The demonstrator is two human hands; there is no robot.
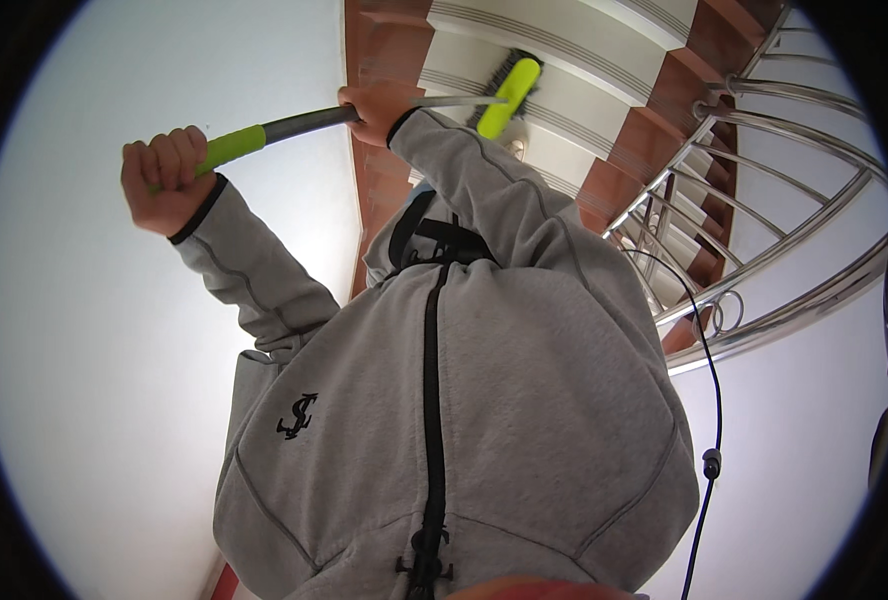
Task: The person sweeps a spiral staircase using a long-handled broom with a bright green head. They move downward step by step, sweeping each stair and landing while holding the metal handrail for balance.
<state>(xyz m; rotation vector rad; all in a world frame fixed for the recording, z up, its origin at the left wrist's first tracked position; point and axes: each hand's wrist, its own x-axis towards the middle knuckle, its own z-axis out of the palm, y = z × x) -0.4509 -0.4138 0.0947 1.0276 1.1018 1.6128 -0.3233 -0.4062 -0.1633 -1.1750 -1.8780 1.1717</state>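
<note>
A broom runs from the upper left to the stairs. My left hand (164, 178) is closed around the lime-green grip (237, 146) at the end of its handle. Farther down, my right hand (376, 114) holds the grey shaft (309, 123), its sleeve covering part of it. The thin lower shaft reaches the lime-green broom head (511, 97), whose dark bristles lie against a pale stair tread (571, 86). Just below the head, a small light thing, possibly a shoe tip, peeks out beside my grey sleeve.
Pale steps with reddish-brown borders (639, 139) climb across the top. A curved stainless-steel railing (781, 240) bounds them at right. White wall (76, 300) stands close at left. A black cable (718, 397) with an inline fitting hangs at right, beside my grey zipped jacket (549, 390).
</note>
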